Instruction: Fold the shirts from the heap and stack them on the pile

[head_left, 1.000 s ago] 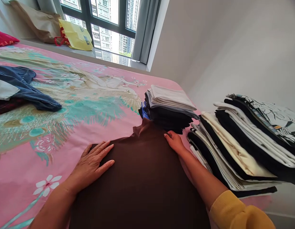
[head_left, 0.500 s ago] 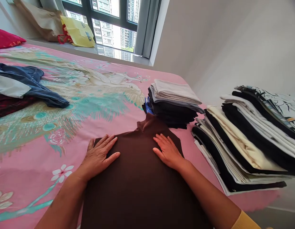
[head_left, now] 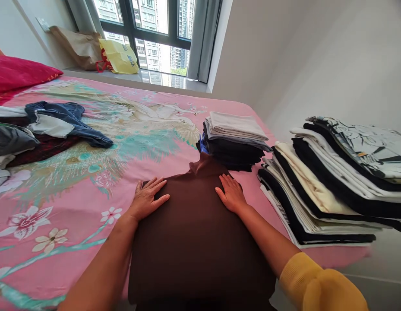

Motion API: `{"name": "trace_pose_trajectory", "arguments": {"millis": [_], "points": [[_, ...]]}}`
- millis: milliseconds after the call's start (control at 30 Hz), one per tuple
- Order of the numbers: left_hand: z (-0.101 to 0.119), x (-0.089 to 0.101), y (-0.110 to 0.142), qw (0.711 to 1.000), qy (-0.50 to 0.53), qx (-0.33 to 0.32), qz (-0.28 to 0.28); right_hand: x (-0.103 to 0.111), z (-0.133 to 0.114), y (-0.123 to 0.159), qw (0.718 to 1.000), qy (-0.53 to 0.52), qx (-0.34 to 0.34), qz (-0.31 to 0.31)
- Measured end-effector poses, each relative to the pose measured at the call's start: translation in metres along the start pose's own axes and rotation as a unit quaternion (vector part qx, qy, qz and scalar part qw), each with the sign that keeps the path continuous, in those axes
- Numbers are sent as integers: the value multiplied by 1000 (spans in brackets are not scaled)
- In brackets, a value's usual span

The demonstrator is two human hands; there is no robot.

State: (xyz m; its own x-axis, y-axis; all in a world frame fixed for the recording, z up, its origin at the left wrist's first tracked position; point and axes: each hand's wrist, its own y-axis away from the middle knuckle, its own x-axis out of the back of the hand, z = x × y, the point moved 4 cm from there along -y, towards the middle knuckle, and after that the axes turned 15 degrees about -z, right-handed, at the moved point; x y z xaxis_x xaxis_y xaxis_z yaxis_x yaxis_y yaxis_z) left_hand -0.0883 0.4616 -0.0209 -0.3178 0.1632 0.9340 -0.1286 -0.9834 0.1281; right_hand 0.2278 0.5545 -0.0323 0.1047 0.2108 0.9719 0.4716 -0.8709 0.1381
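A dark brown high-necked top (head_left: 197, 233) lies spread on the pink floral bedsheet (head_left: 122, 172), its collar pointing away from me. My left hand (head_left: 149, 198) rests flat near its left shoulder, fingers stretched out. On the right shoulder lies my right hand (head_left: 231, 193), also flat with the fingers extended. Neither hand grips the cloth. Just past the collar stands a pile of folded clothes (head_left: 237, 138), light ones over black ones, with something blue at its left side. The top's lower end runs toward me at the bottom of the view.
To the right rises a taller stack of folded clothes (head_left: 323, 185) near the bed's edge. Loose clothes, among them blue denim (head_left: 80, 127), lie at the left. A red pillow (head_left: 22, 75), a brown paper bag (head_left: 79, 47) and a yellow bag (head_left: 121, 57) are farther back by the window.
My right hand has let go of the top's right shoulder edge and now lies flat on the cloth. My left hand stays flat. The view has swung left, showing more loose clothes.
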Motion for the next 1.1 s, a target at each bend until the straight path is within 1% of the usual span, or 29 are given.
{"name": "trace_pose_trajectory", "arguments": {"millis": [100,200,233,267,300,333,367,433,467,533,567,600,633,667,733,833,900,967,1100], "points": [[1,2,0,1000,-6,6,4,4,1,-3,999,-14,-7,-29],[1,9,0,999,-19,17,-26,15,2,-4,995,-57,-11,-85],[3,12,1,999,-23,24,-42,22,2,-2,993,-79,-11,-84],[7,15,2,998,-29,33,-53,30,2,1,992,-103,-9,-68],[14,19,5,997,-35,39,-56,38,1,6,991,-127,-4,-38],[25,22,7,997,-42,39,-47,46,-1,12,989,-146,4,-4],[41,24,10,998,-51,30,-30,53,-3,19,987,-159,13,27],[84,22,16,998,-66,-20,8,57,-10,32,985,-162,28,53],[109,16,18,996,-70,-55,17,54,-14,37,987,-151,34,51],[152,-3,21,990,-71,-118,2,43,-21,45,992,-113,46,24],[166,-13,23,988,-69,-136,-10,34,-22,49,995,-91,49,5],[174,-23,25,987,-66,-143,-23,25,-21,51,996,-70,48,-12],[174,-31,28,987,-65,-141,-34,17,-19,53,997,-53,42,-25],[167,-36,33,989,-65,-128,-40,9,-15,54,998,-40,32,-31],[138,-39,50,994,-70,-76,-37,-2,-6,56,999,-27,16,-28],[84,-32,84,997,-74,30,-20,-10,2,56,1000,-24,16,-10],[61,-27,103,994,-69,88,-9,-11,3,56,1000,-25,18,0],[53,-24,113,991,-63,120,0,-11,2,56,1000,-24,17,7],[59,-22,113,990,-48,128,14,-7,-3,57,1000,-28,5,0]]}}
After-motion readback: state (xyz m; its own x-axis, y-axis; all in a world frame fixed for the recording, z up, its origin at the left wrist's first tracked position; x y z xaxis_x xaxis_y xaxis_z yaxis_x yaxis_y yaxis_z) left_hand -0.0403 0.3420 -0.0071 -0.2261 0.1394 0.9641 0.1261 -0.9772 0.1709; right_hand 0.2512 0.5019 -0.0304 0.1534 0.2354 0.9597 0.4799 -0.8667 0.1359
